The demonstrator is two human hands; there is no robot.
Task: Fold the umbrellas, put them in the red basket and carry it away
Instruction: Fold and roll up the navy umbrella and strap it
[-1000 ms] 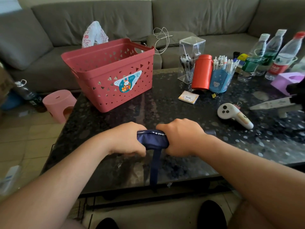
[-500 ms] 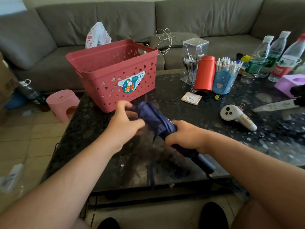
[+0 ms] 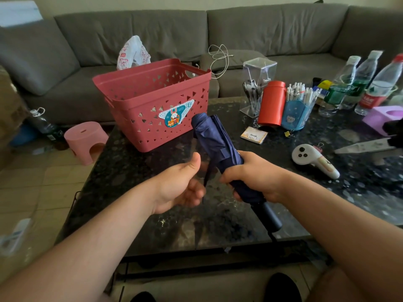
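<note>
A folded navy umbrella (image 3: 214,138) is held slanted above the black stone table (image 3: 135,171), its tip pointing at the red basket (image 3: 139,118) and its dark handle (image 3: 269,215) toward me. My right hand (image 3: 255,173) grips the lower part of the bundled canopy. The umbrella's strap (image 3: 206,179) hangs loose beside my left hand (image 3: 178,182). That hand has its thumb up and fingers loosely curled just behind the strap, and I see no grip on it. The red basket stands at the table's far left and looks empty.
On the table's right side are a red canister (image 3: 272,103), a blue pen holder (image 3: 294,114), a clear pen box (image 3: 257,83), a white controller (image 3: 314,160), a knife (image 3: 366,147), a notepad (image 3: 254,135) and three bottles (image 3: 370,83). A pink stool (image 3: 85,138) sits on the floor at the left, with a grey sofa behind.
Both hands pressed the umbrella on the table a second ago. My right hand has lifted and tilted it toward the basket. My left hand let go and dropped beside the strap.
</note>
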